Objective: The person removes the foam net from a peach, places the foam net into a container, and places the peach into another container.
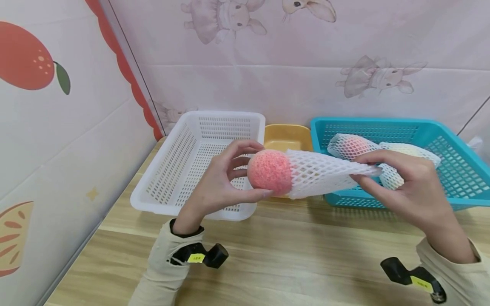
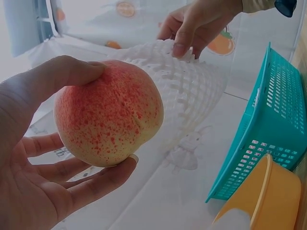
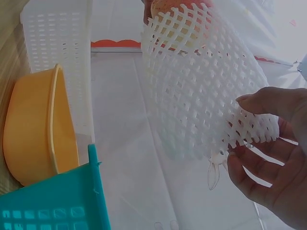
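My left hand [image 1: 220, 182] grips a pink-red peach [image 1: 269, 172], thumb on one side and fingers curled round the other. In the left wrist view the peach [image 2: 110, 115] shows red speckles over a pale yellow base. A white foam net sleeve [image 1: 321, 172] extends from the peach's right side, its open mouth right at the fruit. Its narrow far end is pinched between the thumb and fingers of my right hand [image 1: 405, 187]. Seen from the right wrist, the net [image 3: 201, 86] is mostly hollow, with the peach [image 3: 180, 7] at its upper end.
A white perforated basket [image 1: 164, 208] stands at the left. Behind the peach is a yellow tub [image 1: 287, 132]. The teal basket [image 1: 383, 124] at the right holds a netted pink fruit [image 1: 354, 145] and netted pale fruit [image 1: 409, 151]. All stand on a wooden table [image 1: 291, 250] against a printed wall covering.
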`<state>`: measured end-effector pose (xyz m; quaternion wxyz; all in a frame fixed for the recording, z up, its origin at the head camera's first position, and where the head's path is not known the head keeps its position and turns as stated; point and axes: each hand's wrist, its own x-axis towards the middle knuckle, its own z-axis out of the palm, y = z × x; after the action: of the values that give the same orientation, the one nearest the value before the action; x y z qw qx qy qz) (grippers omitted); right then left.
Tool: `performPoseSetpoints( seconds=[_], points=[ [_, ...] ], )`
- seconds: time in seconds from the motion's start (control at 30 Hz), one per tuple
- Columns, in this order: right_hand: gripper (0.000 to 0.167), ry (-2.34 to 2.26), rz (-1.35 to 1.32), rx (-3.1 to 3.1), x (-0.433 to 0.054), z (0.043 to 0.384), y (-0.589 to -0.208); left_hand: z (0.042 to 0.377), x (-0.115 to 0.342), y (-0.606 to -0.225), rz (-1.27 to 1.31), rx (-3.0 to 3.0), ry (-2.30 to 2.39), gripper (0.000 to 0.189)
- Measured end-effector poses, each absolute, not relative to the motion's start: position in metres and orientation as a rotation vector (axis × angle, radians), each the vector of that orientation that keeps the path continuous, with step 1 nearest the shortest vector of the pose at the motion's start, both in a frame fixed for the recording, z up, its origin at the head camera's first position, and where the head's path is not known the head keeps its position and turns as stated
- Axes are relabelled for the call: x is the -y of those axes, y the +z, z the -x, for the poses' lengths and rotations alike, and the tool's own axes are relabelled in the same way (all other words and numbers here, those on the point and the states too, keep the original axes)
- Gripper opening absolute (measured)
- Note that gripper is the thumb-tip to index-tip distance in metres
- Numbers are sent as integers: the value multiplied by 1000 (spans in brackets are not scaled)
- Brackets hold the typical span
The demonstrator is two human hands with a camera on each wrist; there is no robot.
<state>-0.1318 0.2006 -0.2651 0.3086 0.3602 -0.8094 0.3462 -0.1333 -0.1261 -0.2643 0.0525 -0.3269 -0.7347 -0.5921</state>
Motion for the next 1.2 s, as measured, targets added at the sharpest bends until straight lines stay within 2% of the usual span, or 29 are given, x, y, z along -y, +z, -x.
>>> performPoseSetpoints(
  seconds=[0.13, 0.33, 0.57, 0.8, 1.2],
  points=[
    [27, 905, -934, 2145, -202, 132, -265, 134, 127, -265, 997, 2239, -1791, 70],
    [47, 916, -933, 2126, -203, 133, -265, 135, 128, -264, 995, 2226, -1790, 70],
    [42, 913, -933, 2136, -204, 133, -265, 135, 130, -263, 982, 2218, -1806, 71],
    [51, 913, -922, 2122, -205, 134, -266, 135, 132, -263, 972, 2217, -1813, 72],
    [44, 900, -907, 2128, -206, 135, -266, 136, 134, -263, 973, 2209, -1817, 73]
  ],
)
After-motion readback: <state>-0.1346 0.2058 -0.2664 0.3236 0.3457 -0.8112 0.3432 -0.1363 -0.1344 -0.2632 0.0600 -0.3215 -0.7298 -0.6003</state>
